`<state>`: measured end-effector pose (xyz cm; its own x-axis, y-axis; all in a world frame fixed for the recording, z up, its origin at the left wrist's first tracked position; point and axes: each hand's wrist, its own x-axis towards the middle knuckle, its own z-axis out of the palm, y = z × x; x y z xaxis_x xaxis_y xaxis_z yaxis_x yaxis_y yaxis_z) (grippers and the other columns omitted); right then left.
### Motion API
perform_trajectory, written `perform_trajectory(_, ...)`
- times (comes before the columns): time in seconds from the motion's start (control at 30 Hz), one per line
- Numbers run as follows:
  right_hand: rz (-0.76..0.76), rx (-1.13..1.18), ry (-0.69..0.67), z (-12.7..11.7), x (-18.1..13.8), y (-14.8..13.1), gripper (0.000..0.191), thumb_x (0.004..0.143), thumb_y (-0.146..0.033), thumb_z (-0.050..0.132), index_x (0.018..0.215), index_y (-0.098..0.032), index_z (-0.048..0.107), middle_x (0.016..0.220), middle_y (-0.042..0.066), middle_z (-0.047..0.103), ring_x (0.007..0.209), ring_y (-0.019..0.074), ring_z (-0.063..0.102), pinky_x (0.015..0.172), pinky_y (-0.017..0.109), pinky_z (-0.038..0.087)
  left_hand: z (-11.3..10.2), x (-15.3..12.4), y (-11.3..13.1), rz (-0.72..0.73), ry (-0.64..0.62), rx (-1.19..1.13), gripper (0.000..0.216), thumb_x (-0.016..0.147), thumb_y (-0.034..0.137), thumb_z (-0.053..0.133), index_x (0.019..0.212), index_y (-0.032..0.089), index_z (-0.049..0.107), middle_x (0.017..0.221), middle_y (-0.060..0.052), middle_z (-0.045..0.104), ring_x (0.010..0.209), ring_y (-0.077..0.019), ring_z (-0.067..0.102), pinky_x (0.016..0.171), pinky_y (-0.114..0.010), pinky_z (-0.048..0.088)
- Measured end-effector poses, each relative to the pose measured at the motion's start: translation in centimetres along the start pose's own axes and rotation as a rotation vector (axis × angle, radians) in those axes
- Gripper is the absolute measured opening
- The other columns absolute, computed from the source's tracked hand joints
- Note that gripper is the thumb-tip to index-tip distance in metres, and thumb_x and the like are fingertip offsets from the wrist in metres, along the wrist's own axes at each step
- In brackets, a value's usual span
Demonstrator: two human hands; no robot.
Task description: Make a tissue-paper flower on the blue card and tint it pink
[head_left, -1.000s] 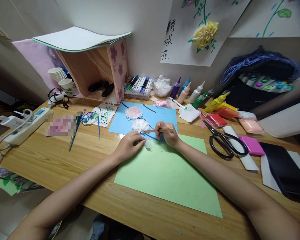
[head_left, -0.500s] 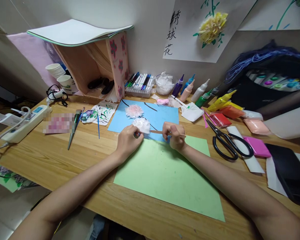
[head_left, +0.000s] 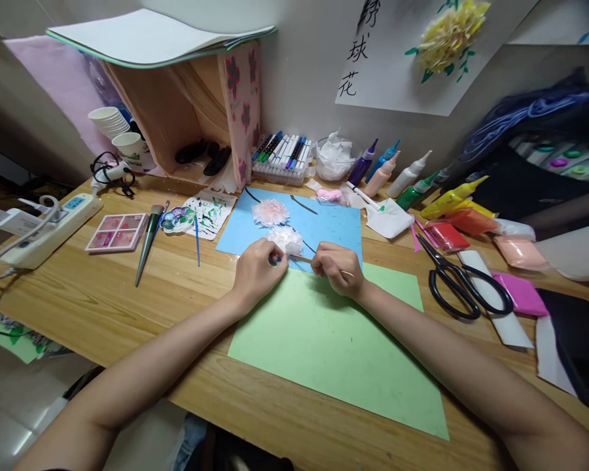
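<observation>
My left hand (head_left: 259,273) is closed in a pinch beside the white paper flower (head_left: 285,239). Its fingertips seem to hold a small piece of white tissue paper (head_left: 293,248), which blends in with the petals behind. A thin wooden stick (head_left: 302,260) is gripped in my right hand (head_left: 340,268), with its tip pointing left at the tissue and its back end sticking out past the palm. Under the flower lies a blue sheet (head_left: 334,226) with dark painted lines; a pink paper flower (head_left: 269,212) sits farther back on it. A green sheet (head_left: 334,347) spreads below both hands.
To the right lie black-handled scissors (head_left: 459,281), clay packets (head_left: 471,221) and a dark phone (head_left: 576,340). Paint bottles (head_left: 392,175), a bowl of tissue (head_left: 334,157) and a marker box (head_left: 282,160) line the back. A brush (head_left: 148,245) and power strip (head_left: 53,229) are at left.
My right hand has moved closer to the left one, shortening the visible stick between them. The stick's back end has dipped. The whole view has shifted slightly.
</observation>
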<state>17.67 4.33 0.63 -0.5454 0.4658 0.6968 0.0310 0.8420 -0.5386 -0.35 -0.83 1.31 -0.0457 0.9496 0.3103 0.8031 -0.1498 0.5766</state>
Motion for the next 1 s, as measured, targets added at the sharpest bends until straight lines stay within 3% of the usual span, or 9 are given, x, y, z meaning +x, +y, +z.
perform_trajectory(0.13, 0.008, -0.004, -0.014, 0.1, 0.1, -0.1, 0.040, 0.097, -0.022, 0.027, 0.061, -0.021, 0.045, 0.053, 0.000, 0.049, 0.051, 0.0127, 0.041, 0.056, 0.027, 0.038, -0.6, 0.2, -0.1, 0.005, 0.008, -0.006, 0.010, 0.081, 0.024, 0.054, 0.073, 0.018, 0.054, 0.073, -0.001, 0.055, 0.068, -0.0133, 0.052, 0.064, -0.027, 0.041)
perform_trajectory(0.27, 0.021, -0.020, -0.014, 0.1, 0.1, -0.1, 0.041, 0.097, -0.022, 0.027, 0.061, -0.020, 0.046, 0.053, 0.001, 0.049, 0.053, 0.0132, 0.041, 0.056, 0.027, 0.038, -1.7, 1.0, -1.3, 0.011, 0.030, -0.028, 0.009, 0.087, 0.019, 0.045, 0.085, 0.017, 0.053, 0.088, -0.005, 0.057, 0.084, -0.0166, 0.055, 0.077, -0.031, 0.044)
perform_trajectory(0.5, 0.080, -0.019, -0.046, 0.3, 0.1, 0.0, 0.044, 0.098, -0.028, 0.026, 0.059, -0.020, 0.045, 0.053, 0.002, 0.049, 0.054, 0.0136, 0.042, 0.056, 0.028, 0.037, -1.6, 1.7, -3.7, 0.032, -0.078, 0.002, 0.023, 0.083, 0.010, 0.045, 0.105, 0.017, 0.049, 0.105, -0.009, 0.054, 0.101, -0.0209, 0.053, 0.091, -0.037, 0.045)
perform_trajectory(0.57, 0.171, 0.003, -0.005, 0.7, 0.5, -0.1, 0.047, 0.098, -0.032, 0.025, 0.056, -0.020, 0.041, 0.051, 0.001, 0.046, 0.050, 0.0126, 0.041, 0.054, 0.028, 0.036, -1.4, 1.7, -3.8, 0.026, -0.090, 0.005, 0.024, 0.083, 0.011, 0.046, 0.106, 0.016, 0.049, 0.106, -0.010, 0.054, 0.101, -0.0218, 0.053, 0.091, -0.038, 0.045)
perform_trajectory(0.73, 0.613, 0.100, 0.106, 1.7, 1.8, -0.7, 0.055, 0.098, -0.045, 0.025, 0.049, -0.021, 0.034, 0.040, -0.003, 0.039, 0.037, 0.0093, 0.039, 0.044, 0.026, 0.033, -1.6, 1.8, -3.7, 0.005, -0.112, 0.002, 0.023, 0.083, 0.012, 0.046, 0.106, 0.016, 0.049, 0.106, -0.010, 0.055, 0.101, -0.0223, 0.054, 0.091, -0.039, 0.046)
perform_trajectory(0.8, 0.685, 0.157, 0.144, 1.9, 1.8, -0.9, 0.056, 0.097, -0.048, 0.026, 0.048, -0.021, 0.037, 0.039, -0.003, 0.040, 0.036, 0.0093, 0.040, 0.043, 0.026, 0.033, -1.7, 1.8, -3.7, 0.006, -0.115, 0.007, 0.023, 0.084, 0.012, 0.046, 0.106, 0.016, 0.049, 0.107, -0.010, 0.055, 0.101, -0.0226, 0.054, 0.091, -0.039, 0.045)
perform_trajectory(0.9, 0.680, 0.225, 0.223, 1.9, 1.1, -1.0, 0.057, 0.096, -0.050, 0.028, 0.049, -0.020, 0.043, 0.043, -0.002, 0.045, 0.036, 0.0097, 0.042, 0.043, 0.027, 0.033, -1.7, 1.8, -3.8, 0.006, -0.118, 0.009, 0.022, 0.084, 0.012, 0.046, 0.106, 0.016, 0.049, 0.107, -0.011, 0.054, 0.101, -0.0228, 0.053, 0.090, -0.039, 0.046)
perform_trajectory(1.0, 0.576, 0.210, 0.261, 1.7, 0.2, -1.0, 0.058, 0.096, -0.046, 0.027, 0.047, -0.020, 0.043, 0.043, -0.001, 0.045, 0.039, 0.0107, 0.041, 0.047, 0.029, 0.034, -1.6, 1.8, -3.8, 0.004, -0.119, 0.009, 0.023, 0.084, 0.012, 0.046, 0.106, 0.016, 0.049, 0.108, -0.011, 0.055, 0.101, -0.0226, 0.053, 0.090, -0.039, 0.046)
